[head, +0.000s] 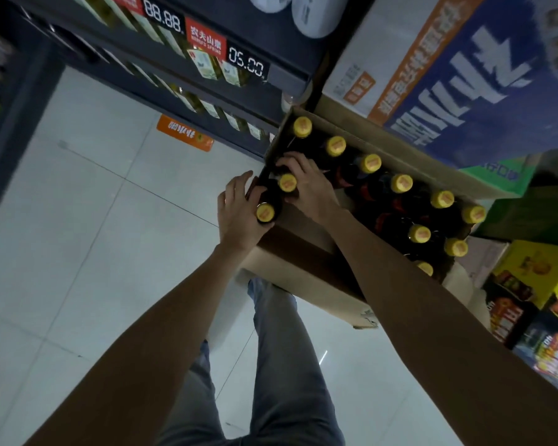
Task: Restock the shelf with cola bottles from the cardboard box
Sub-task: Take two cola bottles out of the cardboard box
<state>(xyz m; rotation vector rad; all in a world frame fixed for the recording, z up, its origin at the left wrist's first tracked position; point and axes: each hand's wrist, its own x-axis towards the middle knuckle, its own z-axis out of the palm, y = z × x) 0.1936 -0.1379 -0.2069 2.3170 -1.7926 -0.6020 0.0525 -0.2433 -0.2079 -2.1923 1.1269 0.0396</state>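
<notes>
The left hand (239, 210) holds one yellow-capped cola bottle (266, 209) and the right hand (306, 185) curls its fingers round another bottle (286, 183) in the cardboard box (303, 252)

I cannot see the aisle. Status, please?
Left hand grips one cola bottle; right hand grips another. Both at cardboard box corner. Nothing blocking.

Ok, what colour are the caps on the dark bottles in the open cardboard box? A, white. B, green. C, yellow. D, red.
C: each dark cola bottle standing in the open brown cardboard box has a round yellow cap, including the two bottles that the left hand and the right hand grip at the box's near corner.
</notes>
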